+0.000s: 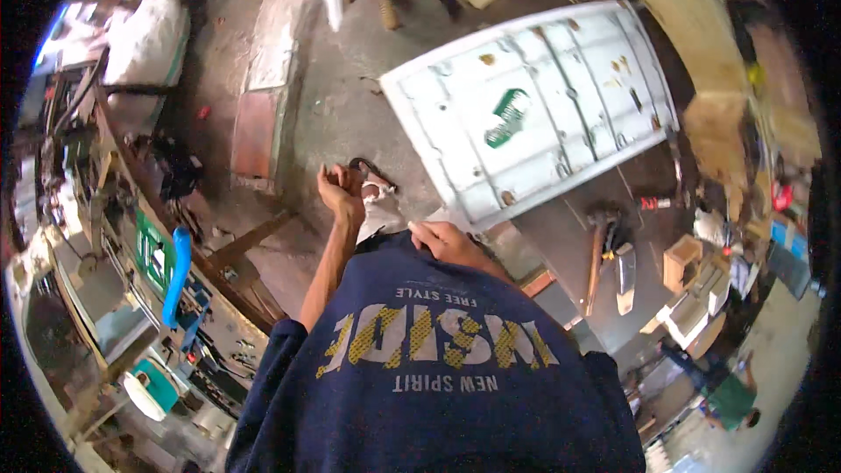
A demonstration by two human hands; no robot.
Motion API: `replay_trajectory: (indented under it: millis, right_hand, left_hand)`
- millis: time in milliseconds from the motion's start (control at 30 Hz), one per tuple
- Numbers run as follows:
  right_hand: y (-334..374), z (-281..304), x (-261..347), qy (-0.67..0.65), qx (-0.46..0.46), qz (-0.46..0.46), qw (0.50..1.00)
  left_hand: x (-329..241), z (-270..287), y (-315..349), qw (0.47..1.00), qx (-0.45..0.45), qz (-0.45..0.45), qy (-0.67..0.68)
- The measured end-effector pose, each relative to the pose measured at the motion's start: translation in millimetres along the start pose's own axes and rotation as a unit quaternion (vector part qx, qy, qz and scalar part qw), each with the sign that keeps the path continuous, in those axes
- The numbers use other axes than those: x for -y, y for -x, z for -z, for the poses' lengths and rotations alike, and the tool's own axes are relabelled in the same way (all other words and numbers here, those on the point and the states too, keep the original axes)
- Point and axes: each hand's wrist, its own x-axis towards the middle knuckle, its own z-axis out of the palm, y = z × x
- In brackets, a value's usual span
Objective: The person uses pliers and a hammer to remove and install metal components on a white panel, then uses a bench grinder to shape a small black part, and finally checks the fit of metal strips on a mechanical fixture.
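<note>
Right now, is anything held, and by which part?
Left hand looks empty. Right hand curls by the navy printed shirt; whether it holds anything can't be told.

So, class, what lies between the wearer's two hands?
In the head view, a pale trouser leg shows between the left hand and the right hand.

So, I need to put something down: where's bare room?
The most open patch is the concrete floor between the long white-and-reddish strip and the white panel. It's crowded on the left bench and around the wooden-handled tool.
</note>
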Motion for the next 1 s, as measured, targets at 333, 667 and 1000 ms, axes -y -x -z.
replay_trajectory:
  millis: [333,667,1000]
  right_hand:
    - [-185.0,-77.8,104.8,0.011,0.231,-0.063,0.971]
    - [-388.2,-131.5,183.6,0.163,0.262,0.094,0.946]
    - [-595.7,-161.8,352.3,0.374,0.366,0.087,0.848]
  left_hand:
    - [-212.9,-34.5,0.8,0.980,0.030,-0.117,0.161]
    - [-335.0,-61.6,-45.4,0.927,-0.058,-0.350,-0.116]
    - [-464.5,-21.5,-203.1,0.771,-0.180,-0.501,0.350]
